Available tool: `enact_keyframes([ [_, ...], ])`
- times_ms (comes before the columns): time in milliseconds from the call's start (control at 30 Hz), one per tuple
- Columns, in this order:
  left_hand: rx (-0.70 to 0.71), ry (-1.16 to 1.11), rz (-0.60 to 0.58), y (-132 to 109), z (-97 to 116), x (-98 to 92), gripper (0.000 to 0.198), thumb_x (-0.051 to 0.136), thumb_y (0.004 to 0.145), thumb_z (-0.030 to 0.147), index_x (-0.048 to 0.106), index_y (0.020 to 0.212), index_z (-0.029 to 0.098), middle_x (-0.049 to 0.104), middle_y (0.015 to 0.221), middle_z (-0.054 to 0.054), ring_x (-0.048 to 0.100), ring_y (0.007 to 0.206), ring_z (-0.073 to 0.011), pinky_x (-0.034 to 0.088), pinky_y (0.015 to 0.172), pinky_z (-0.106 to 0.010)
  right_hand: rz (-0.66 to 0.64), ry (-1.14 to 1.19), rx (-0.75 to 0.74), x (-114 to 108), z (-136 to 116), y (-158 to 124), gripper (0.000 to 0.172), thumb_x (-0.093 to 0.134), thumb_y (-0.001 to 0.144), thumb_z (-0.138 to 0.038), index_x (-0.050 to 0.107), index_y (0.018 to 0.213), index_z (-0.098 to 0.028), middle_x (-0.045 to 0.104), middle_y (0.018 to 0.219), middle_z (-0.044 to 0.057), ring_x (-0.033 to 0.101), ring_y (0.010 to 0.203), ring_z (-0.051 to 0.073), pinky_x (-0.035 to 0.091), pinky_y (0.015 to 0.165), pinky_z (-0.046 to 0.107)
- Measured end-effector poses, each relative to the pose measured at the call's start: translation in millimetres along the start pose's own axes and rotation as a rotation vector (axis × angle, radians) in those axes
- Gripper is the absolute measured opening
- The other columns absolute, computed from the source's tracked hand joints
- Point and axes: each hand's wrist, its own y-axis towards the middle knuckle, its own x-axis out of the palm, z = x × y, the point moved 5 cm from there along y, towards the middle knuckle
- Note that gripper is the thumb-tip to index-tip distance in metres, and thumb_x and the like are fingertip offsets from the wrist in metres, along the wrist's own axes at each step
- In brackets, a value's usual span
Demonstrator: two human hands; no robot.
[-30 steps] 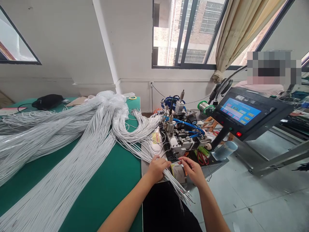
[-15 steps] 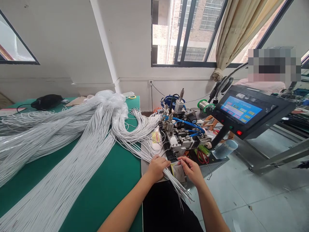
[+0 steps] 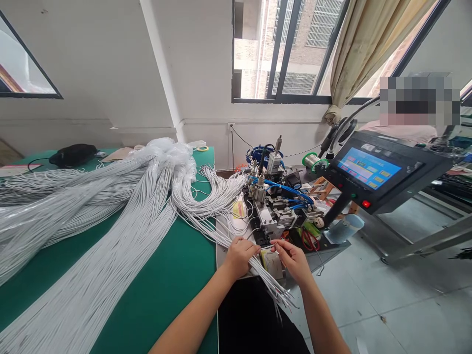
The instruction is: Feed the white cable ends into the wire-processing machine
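The left hand (image 3: 240, 256) rests curled on a bundle of thin grey wires (image 3: 271, 285) at the near edge of the bench, fingers closed over the strands, while the right hand (image 3: 294, 258) pinches a single wire end between thumb and forefinger just in front of the small pneumatic machine (image 3: 277, 211). The bundle runs from the green mat (image 3: 173, 280) under the left hand, its cut ends fanning out between both wrists. A touchscreen control panel (image 3: 368, 169) stands to the right.

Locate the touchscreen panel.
Head view, right of centre: the touchscreen panel stands tilted on its post, just right of the small machine, above the pale blue cup and beyond the right hand.
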Motion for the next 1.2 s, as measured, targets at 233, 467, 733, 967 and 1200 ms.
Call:
enact_keyframes([
  [233,0.008,0.024,-0.023,-3,-3,5.1,0.041,0.042,0.076,0.008,0.061,0.111,0.022,0.067,0.082,-0.004,0.061,0.076,-0.0177,0.037,0.083,-0.036,0.061,-0.159,-0.053,-13,1,4,0.036,0.058,0.081,-0.048,0.069,0.096,-0.017,0.071,0.083,0.008,0.063,0.07,0.021,0.05,0.06,0.029],
  [467,-0.001,0.067,-0.07,-1,-2,5.3,0.048,0.045,0.071,0.004,0.059,0.112,0.024,0.064,0.081,-0.003,0.06,0.077,-0.0185,0.035,0.085,-0.037,0.124,-0.537,-0.19,-13,1,10,0.03,0.05,0.086,-0.041,0.068,0.09,-0.018,0.07,0.083,0.009,0.059,0.066,0.021,0.046,0.062,0.032],
  [733,-0.102,0.096,-0.072,3,-4,9.3,0.048,0.046,0.07,0.005,0.061,0.112,0.023,0.063,0.098,-0.009,0.057,0.093,-0.0227,0.034,0.088,-0.041,0.115,-0.527,-0.196,-12,9,19,0.036,0.048,0.087,-0.048,0.068,0.082,-0.019,0.07,0.081,0.008,0.061,0.071,0.023,0.046,0.063,0.031],
  [967,-0.14,0.088,-0.103,2,-5,11.6,0.051,0.048,0.068,0.002,0.059,0.113,0.024,0.065,0.094,-0.007,0.057,0.091,-0.023,0.03,0.092,-0.045,0.132,-0.4,-0.142,-15,23,30,0.042,0.049,0.085,-0.056,0.065,0.081,-0.017,0.068,0.075,0.006,0.059,0.067,0.021,0.044,0.063,0.029],
  [1200,-0.182,0.122,-0.141,2,-5,11.1,0.06,0.051,0.064,0.003,0.055,0.118,0.028,0.064,0.097,-0.006,0.057,0.092,-0.0251,0.027,0.095,-0.05,0.102,-0.269,-0.1,-11,42,41,0.037,0.046,0.087,-0.053,0.057,0.08,-0.018,0.059,0.074,0.003,0.052,0.069,0.019,0.041,0.065,0.027],
])
